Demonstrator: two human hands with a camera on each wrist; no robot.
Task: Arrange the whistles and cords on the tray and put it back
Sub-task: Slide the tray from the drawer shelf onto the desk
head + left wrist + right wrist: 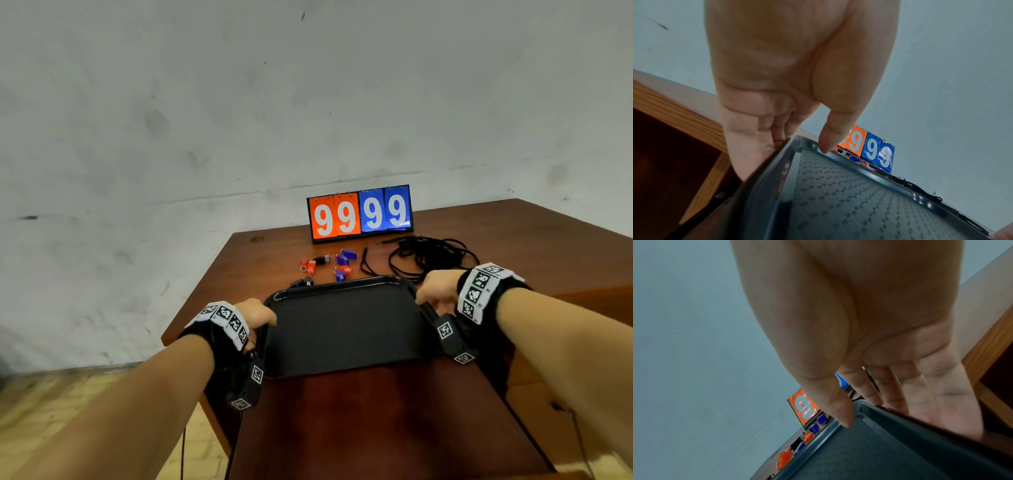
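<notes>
Gripping the black tray (pixel 346 329) by its two short sides, the left hand (pixel 255 315) and the right hand (pixel 436 287) each curl round the rim: thumb on top, fingers (pixel 777 129) tucked under the edge. Both forearms reach forward from the near edge of the brown wooden surface (pixel 394 428), wrists wrapped in black bands with printed markers.

Only the head view shows the whole layout: the tray sits in the middle of the surface with nothing on it, and beyond its far rim lie the whistles (pixel 329 263), orange, blue and black, in a loose cluster. To their right lies a tangle of black cords (pixel 424 255), just past the right hand. A flip scoreboard (pixel 361 214) reading 9999 stands behind them against the wall.

The left wrist view alone reveals the tray's dotted, textured floor and raised glossy rim.
</notes>
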